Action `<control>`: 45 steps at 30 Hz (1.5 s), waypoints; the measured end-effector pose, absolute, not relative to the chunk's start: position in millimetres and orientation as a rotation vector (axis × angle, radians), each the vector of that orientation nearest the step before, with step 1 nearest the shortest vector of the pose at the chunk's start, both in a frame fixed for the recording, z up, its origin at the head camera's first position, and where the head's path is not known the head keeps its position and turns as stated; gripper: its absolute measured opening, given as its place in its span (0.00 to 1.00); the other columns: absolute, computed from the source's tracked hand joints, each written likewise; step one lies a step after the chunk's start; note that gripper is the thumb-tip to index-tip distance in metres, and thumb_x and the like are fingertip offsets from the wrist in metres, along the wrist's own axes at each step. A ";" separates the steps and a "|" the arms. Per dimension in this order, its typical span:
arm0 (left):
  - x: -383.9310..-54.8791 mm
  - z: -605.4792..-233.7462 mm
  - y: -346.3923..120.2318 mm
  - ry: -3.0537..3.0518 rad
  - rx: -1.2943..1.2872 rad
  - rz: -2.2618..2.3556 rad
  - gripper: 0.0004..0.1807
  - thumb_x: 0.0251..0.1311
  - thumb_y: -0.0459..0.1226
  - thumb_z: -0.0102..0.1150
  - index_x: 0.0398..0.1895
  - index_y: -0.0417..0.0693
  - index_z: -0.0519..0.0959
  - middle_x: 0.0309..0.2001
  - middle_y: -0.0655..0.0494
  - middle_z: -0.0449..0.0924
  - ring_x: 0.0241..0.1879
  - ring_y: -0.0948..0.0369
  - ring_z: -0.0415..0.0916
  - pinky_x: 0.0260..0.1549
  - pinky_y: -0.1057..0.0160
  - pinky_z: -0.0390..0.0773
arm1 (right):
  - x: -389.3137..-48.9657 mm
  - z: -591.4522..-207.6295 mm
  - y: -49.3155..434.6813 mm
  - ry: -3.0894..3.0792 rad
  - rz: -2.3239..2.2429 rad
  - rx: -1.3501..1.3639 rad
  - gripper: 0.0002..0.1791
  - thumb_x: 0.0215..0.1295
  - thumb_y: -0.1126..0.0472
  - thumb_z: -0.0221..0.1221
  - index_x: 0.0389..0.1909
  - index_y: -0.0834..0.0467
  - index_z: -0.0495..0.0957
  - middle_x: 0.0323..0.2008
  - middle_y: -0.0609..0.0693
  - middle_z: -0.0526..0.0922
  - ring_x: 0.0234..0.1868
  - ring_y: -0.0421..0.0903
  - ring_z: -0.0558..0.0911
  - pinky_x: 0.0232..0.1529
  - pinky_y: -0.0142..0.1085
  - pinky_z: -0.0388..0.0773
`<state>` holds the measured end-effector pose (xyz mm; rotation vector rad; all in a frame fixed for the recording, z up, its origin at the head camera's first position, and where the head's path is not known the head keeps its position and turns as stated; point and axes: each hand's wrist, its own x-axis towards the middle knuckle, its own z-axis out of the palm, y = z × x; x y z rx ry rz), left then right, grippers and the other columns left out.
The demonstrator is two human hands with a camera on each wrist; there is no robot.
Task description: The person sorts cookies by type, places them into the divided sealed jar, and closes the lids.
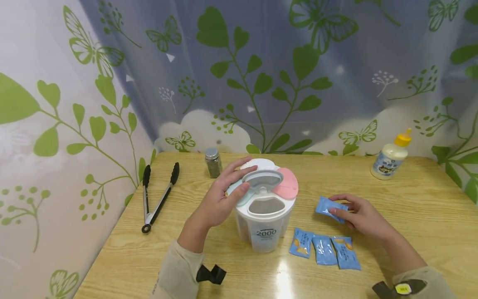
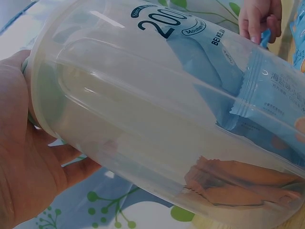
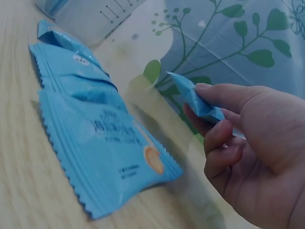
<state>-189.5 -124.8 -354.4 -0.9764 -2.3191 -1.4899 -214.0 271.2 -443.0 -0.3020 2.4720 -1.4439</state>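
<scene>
A clear plastic storage canister [image 1: 263, 232] stands upright, its lid divided into several coloured flaps. The front grey flap [image 1: 264, 179] is raised, exposing one opening [image 1: 267, 205]. My left hand [image 1: 220, 197] rests on the lid's left side, fingers extended over it and thumb near the raised flap. Through the wall, the left wrist view shows blue packets [image 2: 271, 90] in one compartment and brown-orange packets [image 2: 243, 183] in another. To the canister's right, my right hand [image 1: 364, 216] pinches a blue snack packet [image 1: 330, 207] above the table. Three similar packets [image 1: 325, 250] lie in a row nearby.
Black-tipped tongs [image 1: 158, 203] lie spread at the left. A small spice jar [image 1: 213, 164] with a grey cap stands behind the canister, and a yellow-capped bottle [image 1: 389, 158] at the back right. A patterned curtain [image 1: 276, 104] hangs behind the wooden table [image 1: 231, 265].
</scene>
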 end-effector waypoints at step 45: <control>-189.6 -355.2 -125.3 -2.313 -0.982 -1.492 0.24 0.75 0.47 0.47 0.68 0.49 0.73 0.76 0.57 0.58 0.75 0.54 0.57 0.68 0.42 0.63 | -169.4 -347.9 207.7 1.908 -2.087 -0.727 0.20 0.72 0.76 0.49 0.61 0.57 0.69 0.36 0.47 0.79 0.31 0.42 0.86 0.31 0.30 0.82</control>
